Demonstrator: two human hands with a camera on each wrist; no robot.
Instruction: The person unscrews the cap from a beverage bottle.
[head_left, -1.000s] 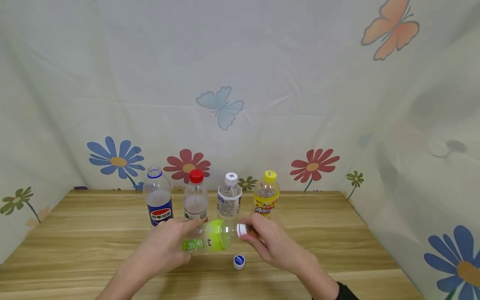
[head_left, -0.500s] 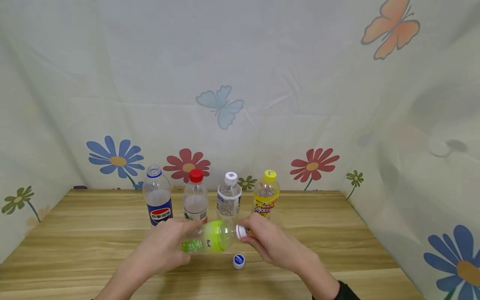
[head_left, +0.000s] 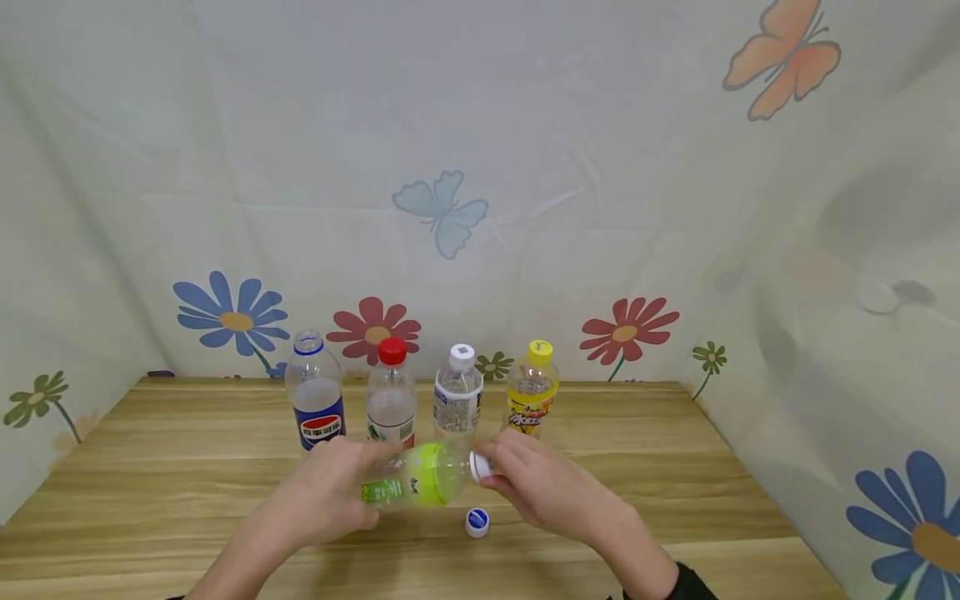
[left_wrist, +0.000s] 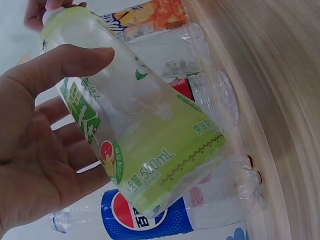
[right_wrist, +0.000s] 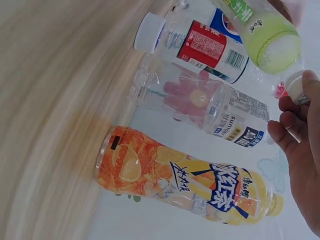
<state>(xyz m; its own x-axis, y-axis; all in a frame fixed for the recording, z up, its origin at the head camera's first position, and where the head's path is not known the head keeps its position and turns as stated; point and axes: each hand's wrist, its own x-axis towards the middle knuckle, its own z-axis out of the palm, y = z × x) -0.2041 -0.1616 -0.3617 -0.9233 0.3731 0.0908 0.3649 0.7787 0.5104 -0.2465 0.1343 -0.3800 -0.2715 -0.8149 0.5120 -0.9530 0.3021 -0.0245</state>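
The left hand (head_left: 322,496) has the green-labelled bottle (head_left: 408,477) tipped on its side above the wooden table (head_left: 150,467), thumb and fingers wrapped round the body. In the left wrist view the label reads "500mL" beside a small fruit picture; the other characters are too small to make out. At the neck, the right hand (head_left: 551,492) pinches the bottle's white cap (head_left: 480,465) between thumb and fingertips (right_wrist: 282,131).

On the table just below that pinch lies a loose blue-and-white cap (head_left: 477,522), top up, its print unreadable.

Behind the hands, four bottles stand upright in a row. Far left, the Pepsi bottle (head_left: 316,402), red-white-and-blue globe on a blue label, mouth uncapped. Next, the red-capped bottle (head_left: 391,390), which the right wrist view shows with a red label and a barcode. Then the clear one with the white cap (head_left: 458,392), its label reading "SUNTORY" in the right wrist view. Last, the yellow-capped bottle (head_left: 532,389), orange-and-yellow label with lemon slices and bold blue Chinese characters.

A flower-and-butterfly cloth (head_left: 480,192) hangs behind the table.
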